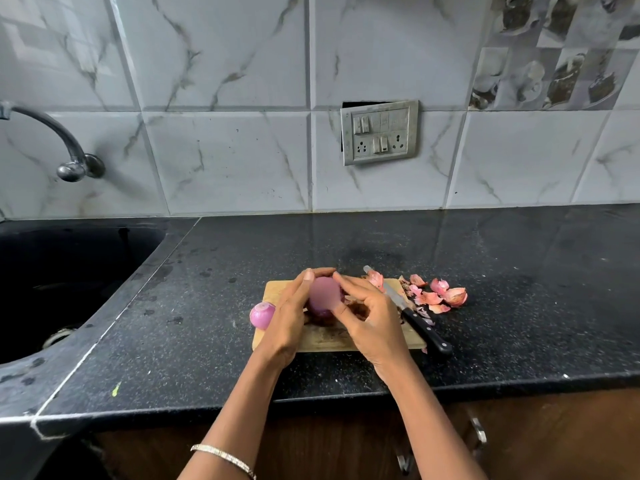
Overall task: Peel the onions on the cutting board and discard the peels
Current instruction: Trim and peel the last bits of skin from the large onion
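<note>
Here I find no readable brand or writing on anything; the switch plate [379, 132] on the tiled wall beyond my hands carries only blank rockers and sockets. My left hand [290, 317] curls around the left side of the onion [325, 296], thumb over its far top, and my right hand [367, 315] pinches at its right side with fingertips and thumb, holding it just above the cutting board [329, 337]. The onion is blurred, so I cannot tell which way its root or stem end points. A second onion [262, 315], peeled and pale purple, sits just left of my left hand at the board's left edge, its trimmed end turned up. The knife [408, 311] lies just right of my right hand, its long axis running diagonally, the blade tip away from me and the black handle toward me, hanging past the board's right near corner. Loose peels [440, 293] lie scattered on the black surface [519, 289] farther right. Right of the peels the surface runs open; left of my left hand it runs to the rim of the sink [69, 271], with the tap [69, 150] above; the front edge is near my wrists.
</note>
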The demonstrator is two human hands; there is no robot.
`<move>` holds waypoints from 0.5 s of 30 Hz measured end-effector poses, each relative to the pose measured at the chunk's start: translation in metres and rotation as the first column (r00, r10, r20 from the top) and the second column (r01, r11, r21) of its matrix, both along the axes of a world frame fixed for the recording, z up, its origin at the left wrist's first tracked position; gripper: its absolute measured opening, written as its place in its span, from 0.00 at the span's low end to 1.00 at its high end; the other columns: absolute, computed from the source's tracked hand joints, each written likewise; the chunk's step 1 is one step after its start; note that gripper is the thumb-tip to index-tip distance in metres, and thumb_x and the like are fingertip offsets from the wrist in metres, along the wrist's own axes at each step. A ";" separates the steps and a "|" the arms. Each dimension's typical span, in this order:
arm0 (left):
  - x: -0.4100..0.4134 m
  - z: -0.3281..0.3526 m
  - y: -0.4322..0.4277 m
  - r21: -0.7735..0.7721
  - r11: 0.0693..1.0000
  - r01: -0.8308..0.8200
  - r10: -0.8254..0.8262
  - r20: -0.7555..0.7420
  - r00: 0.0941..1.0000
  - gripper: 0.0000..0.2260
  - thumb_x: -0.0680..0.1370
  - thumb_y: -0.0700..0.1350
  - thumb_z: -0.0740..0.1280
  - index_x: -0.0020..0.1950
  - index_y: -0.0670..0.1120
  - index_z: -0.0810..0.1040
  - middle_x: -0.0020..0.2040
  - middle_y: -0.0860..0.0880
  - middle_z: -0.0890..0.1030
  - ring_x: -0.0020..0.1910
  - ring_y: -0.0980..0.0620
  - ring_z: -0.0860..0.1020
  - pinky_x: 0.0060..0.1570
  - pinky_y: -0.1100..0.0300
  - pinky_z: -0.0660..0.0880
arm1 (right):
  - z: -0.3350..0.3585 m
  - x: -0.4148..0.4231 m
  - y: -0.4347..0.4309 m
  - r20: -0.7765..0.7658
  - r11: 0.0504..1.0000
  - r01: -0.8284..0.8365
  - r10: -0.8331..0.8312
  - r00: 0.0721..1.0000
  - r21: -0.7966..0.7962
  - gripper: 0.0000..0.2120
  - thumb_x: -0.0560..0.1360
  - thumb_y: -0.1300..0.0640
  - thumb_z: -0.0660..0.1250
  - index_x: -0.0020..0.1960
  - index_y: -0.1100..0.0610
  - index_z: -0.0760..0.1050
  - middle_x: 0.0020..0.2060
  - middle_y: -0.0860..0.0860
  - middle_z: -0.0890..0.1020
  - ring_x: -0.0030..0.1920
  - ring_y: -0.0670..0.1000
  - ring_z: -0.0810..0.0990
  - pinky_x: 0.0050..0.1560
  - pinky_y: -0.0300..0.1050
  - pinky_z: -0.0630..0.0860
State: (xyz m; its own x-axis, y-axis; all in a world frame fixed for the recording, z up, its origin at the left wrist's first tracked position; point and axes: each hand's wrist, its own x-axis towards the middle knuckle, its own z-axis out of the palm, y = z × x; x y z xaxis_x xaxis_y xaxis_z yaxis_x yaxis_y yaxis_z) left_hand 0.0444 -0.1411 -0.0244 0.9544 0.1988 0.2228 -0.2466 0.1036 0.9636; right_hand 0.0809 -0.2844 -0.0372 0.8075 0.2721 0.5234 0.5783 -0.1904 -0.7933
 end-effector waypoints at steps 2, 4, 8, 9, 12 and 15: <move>0.002 -0.001 0.001 -0.042 0.999 -0.013 0.013 -0.003 1.000 0.17 0.86 0.52 0.57 0.61 0.44 0.81 0.57 0.42 0.85 0.55 0.46 0.82 0.57 0.52 0.80 | 0.001 -0.001 0.004 0.025 0.993 -0.011 0.014 1.000 -0.121 0.26 0.76 0.49 0.74 0.72 0.53 0.75 0.65 0.39 0.77 0.64 0.29 0.71 0.64 0.29 0.68; 0.004 -0.002 0.003 -0.057 0.998 -0.034 0.034 -0.009 0.999 0.16 0.87 0.47 0.55 0.61 0.42 0.80 0.56 0.43 0.84 0.54 0.47 0.81 0.56 0.54 0.80 | 0.002 -0.002 0.008 0.057 0.979 0.003 0.008 0.998 -0.202 0.31 0.75 0.41 0.72 0.74 0.53 0.73 0.66 0.40 0.77 0.64 0.33 0.72 0.66 0.32 0.69; 0.001 0.001 0.001 -0.079 0.996 -0.031 0.031 -0.001 1.000 0.14 0.86 0.45 0.57 0.59 0.40 0.79 0.52 0.46 0.84 0.52 0.50 0.81 0.58 0.50 0.78 | 0.001 -0.003 0.013 0.082 0.955 0.075 -0.054 0.995 -0.286 0.33 0.73 0.29 0.66 0.69 0.50 0.77 0.57 0.45 0.83 0.58 0.44 0.78 0.59 0.43 0.75; 0.001 0.001 0.000 -0.089 0.996 -0.030 0.030 -0.004 1.000 0.14 0.86 0.44 0.57 0.60 0.39 0.79 0.52 0.46 0.84 0.52 0.50 0.81 0.59 0.49 0.78 | 0.000 -0.002 0.013 0.081 0.954 0.080 -0.059 0.995 -0.290 0.35 0.73 0.28 0.65 0.70 0.51 0.76 0.58 0.46 0.83 0.59 0.45 0.78 0.60 0.45 0.75; 0.001 0.001 0.000 -0.109 0.993 -0.041 0.040 -0.016 0.999 0.14 0.86 0.45 0.56 0.62 0.40 0.79 0.53 0.45 0.84 0.54 0.48 0.81 0.62 0.48 0.77 | 0.001 -0.006 0.012 0.099 0.965 0.063 -0.038 0.994 -0.255 0.38 0.75 0.33 0.67 0.77 0.54 0.68 0.69 0.47 0.77 0.70 0.44 0.72 0.70 0.41 0.69; 0.003 -0.001 0.001 -0.177 0.983 -0.044 0.039 -0.030 0.999 0.14 0.86 0.45 0.57 0.62 0.41 0.79 0.55 0.43 0.84 0.55 0.46 0.80 0.66 0.42 0.74 | 0.002 -0.008 0.011 0.146 0.973 0.017 0.017 0.989 -0.228 0.33 0.77 0.43 0.70 0.78 0.53 0.67 0.71 0.45 0.75 0.71 0.42 0.71 0.73 0.40 0.67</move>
